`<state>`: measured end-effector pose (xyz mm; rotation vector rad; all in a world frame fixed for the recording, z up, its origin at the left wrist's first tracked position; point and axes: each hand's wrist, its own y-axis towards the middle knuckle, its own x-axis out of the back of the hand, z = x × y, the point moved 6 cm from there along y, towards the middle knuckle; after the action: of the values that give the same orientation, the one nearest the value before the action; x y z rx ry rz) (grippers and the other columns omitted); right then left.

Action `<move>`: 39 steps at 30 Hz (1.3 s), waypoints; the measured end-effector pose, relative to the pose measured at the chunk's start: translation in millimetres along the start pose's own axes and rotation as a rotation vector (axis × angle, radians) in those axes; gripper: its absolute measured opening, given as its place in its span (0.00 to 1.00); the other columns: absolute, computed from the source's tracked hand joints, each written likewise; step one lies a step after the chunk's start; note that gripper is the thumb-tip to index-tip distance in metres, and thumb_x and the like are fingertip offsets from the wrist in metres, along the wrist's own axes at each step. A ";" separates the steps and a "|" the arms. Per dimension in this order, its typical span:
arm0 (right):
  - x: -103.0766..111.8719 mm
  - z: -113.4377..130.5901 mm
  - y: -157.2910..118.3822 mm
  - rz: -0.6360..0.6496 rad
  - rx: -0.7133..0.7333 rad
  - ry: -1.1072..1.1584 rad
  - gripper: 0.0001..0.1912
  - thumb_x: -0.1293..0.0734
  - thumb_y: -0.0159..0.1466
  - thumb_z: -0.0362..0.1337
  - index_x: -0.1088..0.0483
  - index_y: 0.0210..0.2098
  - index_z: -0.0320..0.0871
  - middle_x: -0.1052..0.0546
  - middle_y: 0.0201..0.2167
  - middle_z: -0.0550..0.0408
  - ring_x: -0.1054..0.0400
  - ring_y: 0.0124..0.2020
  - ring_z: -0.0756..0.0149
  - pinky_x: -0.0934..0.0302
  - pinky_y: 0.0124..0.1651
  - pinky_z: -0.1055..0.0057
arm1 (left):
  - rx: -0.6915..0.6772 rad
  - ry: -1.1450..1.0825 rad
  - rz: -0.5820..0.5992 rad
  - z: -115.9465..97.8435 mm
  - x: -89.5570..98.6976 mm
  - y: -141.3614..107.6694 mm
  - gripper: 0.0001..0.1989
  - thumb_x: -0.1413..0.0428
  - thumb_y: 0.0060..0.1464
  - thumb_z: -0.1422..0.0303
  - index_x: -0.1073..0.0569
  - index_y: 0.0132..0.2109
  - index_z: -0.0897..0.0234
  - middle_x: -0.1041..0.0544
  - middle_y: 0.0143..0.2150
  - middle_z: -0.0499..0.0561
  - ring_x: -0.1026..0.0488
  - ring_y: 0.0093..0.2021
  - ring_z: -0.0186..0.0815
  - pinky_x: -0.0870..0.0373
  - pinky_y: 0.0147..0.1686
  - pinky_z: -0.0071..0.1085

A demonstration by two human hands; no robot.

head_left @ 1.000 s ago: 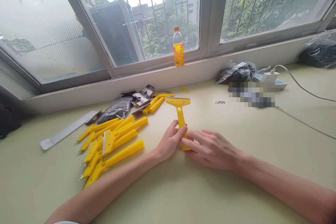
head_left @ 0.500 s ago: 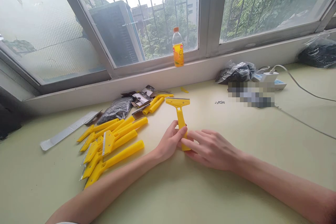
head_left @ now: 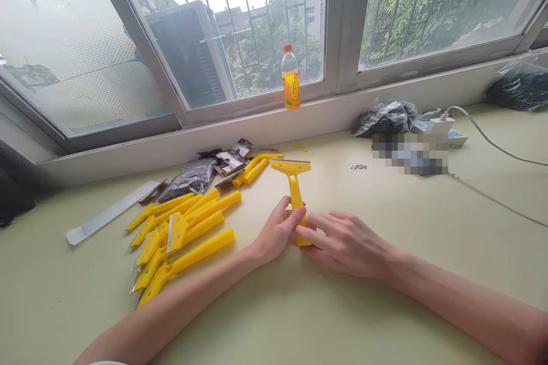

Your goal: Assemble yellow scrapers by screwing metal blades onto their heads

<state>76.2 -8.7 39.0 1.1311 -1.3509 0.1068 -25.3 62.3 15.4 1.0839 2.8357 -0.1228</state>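
Between my hands is a yellow scraper (head_left: 295,188), its wide head and metal blade edge pointing away from me. My left hand (head_left: 280,229) is closed round the middle of the handle, thumb on top. The fingers of my right hand (head_left: 345,242) grip the lower handle from the right, close to its end; some fingertips are hidden behind it. Left of my hands lies a pile of yellow scrapers (head_left: 184,234), several with blades showing at their heads.
Behind the pile are a bag of black parts (head_left: 188,179), dark packets (head_left: 233,157) and more yellow handles (head_left: 256,171). A silvery strip (head_left: 113,212) lies at left. Small screws (head_left: 358,167) sit right of the scraper. An orange drink bottle (head_left: 291,80) stands on the sill; a cable (head_left: 496,137) runs right.
Hardly anything differs. Both hands keep their grip, and the scraper has shifted only very slightly.
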 end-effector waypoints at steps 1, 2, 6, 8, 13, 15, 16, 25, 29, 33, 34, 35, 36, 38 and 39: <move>0.4 0.2 0.2 -0.005 -0.001 -0.003 0.08 0.39 0.70 0.36 0.32 0.47 0.43 0.25 0.37 0.54 0.35 0.28 0.68 0.45 0.31 0.68 | 0.001 -0.002 0.002 -0.1 -0.1 -0.1 0.22 0.42 0.59 0.50 0.36 0.46 0.62 0.29 0.28 0.43 0.33 0.23 0.28 0.34 0.27 0.24; 0.9 0.4 0.3 -0.010 -0.001 -0.004 0.08 0.39 0.70 0.36 0.32 0.47 0.43 0.25 0.37 0.54 0.35 0.27 0.68 0.46 0.31 0.68 | 0.001 -0.004 0.005 -0.2 -0.3 -0.1 0.22 0.42 0.58 0.50 0.36 0.46 0.62 0.29 0.28 0.44 0.33 0.23 0.28 0.33 0.27 0.24; 2.5 1.4 0.3 -0.030 0.000 0.004 0.07 0.39 0.70 0.36 0.32 0.46 0.42 0.25 0.35 0.54 0.36 0.27 0.69 0.47 0.31 0.69 | -0.003 -0.009 0.009 0.0 0.0 0.2 0.22 0.42 0.58 0.50 0.37 0.46 0.62 0.30 0.27 0.43 0.33 0.22 0.28 0.33 0.27 0.25; 2.4 1.7 0.3 -0.035 0.002 0.007 0.08 0.39 0.70 0.36 0.32 0.46 0.42 0.26 0.34 0.54 0.36 0.27 0.69 0.48 0.31 0.68 | -0.004 -0.009 0.013 0.4 0.1 0.5 0.21 0.42 0.59 0.51 0.37 0.46 0.62 0.30 0.27 0.42 0.34 0.22 0.27 0.33 0.26 0.24; 1.0 2.0 0.3 -0.020 0.013 0.006 0.09 0.40 0.70 0.36 0.32 0.48 0.42 0.25 0.35 0.55 0.37 0.27 0.68 0.48 0.30 0.67 | -0.006 -0.009 0.016 0.1 0.0 0.6 0.20 0.43 0.60 0.51 0.37 0.46 0.62 0.31 0.26 0.42 0.35 0.22 0.27 0.34 0.26 0.24; 0.3 1.7 -0.4 -0.005 0.019 0.016 0.10 0.40 0.70 0.35 0.32 0.48 0.42 0.25 0.35 0.54 0.37 0.27 0.68 0.47 0.30 0.67 | -0.004 -0.007 0.008 -0.3 0.2 0.3 0.21 0.42 0.59 0.51 0.36 0.46 0.62 0.31 0.26 0.42 0.35 0.22 0.27 0.33 0.26 0.24; -0.3 1.5 -0.9 0.004 0.020 0.024 0.10 0.40 0.69 0.35 0.33 0.48 0.42 0.26 0.35 0.54 0.37 0.27 0.68 0.47 0.30 0.67 | -0.002 -0.006 0.005 -0.5 0.1 0.1 0.21 0.42 0.59 0.51 0.36 0.46 0.62 0.31 0.26 0.42 0.34 0.22 0.28 0.33 0.26 0.24; -5.1 -0.4 -3.7 0.058 0.004 0.050 0.12 0.39 0.66 0.31 0.33 0.48 0.43 0.26 0.37 0.54 0.36 0.30 0.67 0.44 0.34 0.67 | -0.006 0.017 -0.013 -0.8 1.0 0.2 0.22 0.42 0.58 0.50 0.36 0.46 0.62 0.31 0.27 0.42 0.34 0.22 0.28 0.35 0.26 0.24; -3.6 0.5 -2.1 0.019 -0.007 0.018 0.07 0.40 0.70 0.34 0.32 0.46 0.43 0.26 0.36 0.55 0.37 0.29 0.68 0.45 0.33 0.67 | -0.008 0.013 0.000 0.8 0.8 -0.2 0.20 0.44 0.61 0.51 0.37 0.46 0.62 0.31 0.27 0.42 0.35 0.22 0.27 0.35 0.25 0.23; -2.2 1.8 -1.1 -0.009 -0.010 -0.006 0.08 0.40 0.71 0.37 0.32 0.45 0.43 0.26 0.34 0.55 0.39 0.27 0.68 0.48 0.30 0.67 | -0.014 0.015 -0.004 1.2 1.4 0.0 0.19 0.44 0.62 0.52 0.37 0.46 0.62 0.30 0.29 0.43 0.32 0.24 0.28 0.36 0.25 0.23; -2.0 2.1 -0.8 -0.009 -0.009 -0.005 0.08 0.40 0.71 0.37 0.32 0.46 0.42 0.26 0.34 0.55 0.39 0.26 0.68 0.48 0.30 0.67 | -0.015 0.020 -0.008 1.0 1.6 0.2 0.19 0.44 0.62 0.52 0.37 0.46 0.62 0.29 0.29 0.43 0.32 0.25 0.28 0.36 0.25 0.23; -1.9 2.4 -0.7 -0.004 -0.006 0.002 0.09 0.40 0.72 0.37 0.32 0.46 0.42 0.26 0.34 0.55 0.39 0.26 0.68 0.48 0.30 0.67 | -0.015 0.026 -0.012 0.8 1.8 0.4 0.19 0.44 0.61 0.52 0.37 0.46 0.63 0.29 0.29 0.44 0.31 0.25 0.28 0.36 0.25 0.23; -1.9 2.7 -0.6 0.005 -0.001 0.013 0.09 0.41 0.72 0.37 0.32 0.47 0.41 0.27 0.34 0.55 0.39 0.27 0.68 0.48 0.30 0.67 | -0.012 0.031 -0.015 0.7 2.0 0.7 0.20 0.44 0.61 0.51 0.37 0.46 0.63 0.29 0.29 0.44 0.31 0.25 0.28 0.37 0.25 0.23; -2.4 3.1 -0.7 0.030 0.009 0.042 0.10 0.42 0.71 0.35 0.32 0.48 0.41 0.27 0.34 0.54 0.39 0.27 0.68 0.47 0.31 0.67 | -0.009 0.036 -0.023 0.5 2.2 1.0 0.20 0.44 0.61 0.51 0.37 0.46 0.63 0.29 0.29 0.44 0.31 0.25 0.28 0.37 0.25 0.23; -2.8 3.1 -0.9 0.045 0.013 0.057 0.11 0.42 0.71 0.34 0.32 0.49 0.41 0.27 0.35 0.53 0.38 0.28 0.67 0.46 0.32 0.67 | -0.006 0.037 -0.025 0.6 2.3 1.1 0.20 0.44 0.61 0.51 0.37 0.46 0.63 0.29 0.28 0.44 0.32 0.24 0.28 0.37 0.24 0.23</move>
<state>73.8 -9.8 35.7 1.1010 -1.3267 0.1791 -26.3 64.5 14.6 1.0613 2.8810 -0.0967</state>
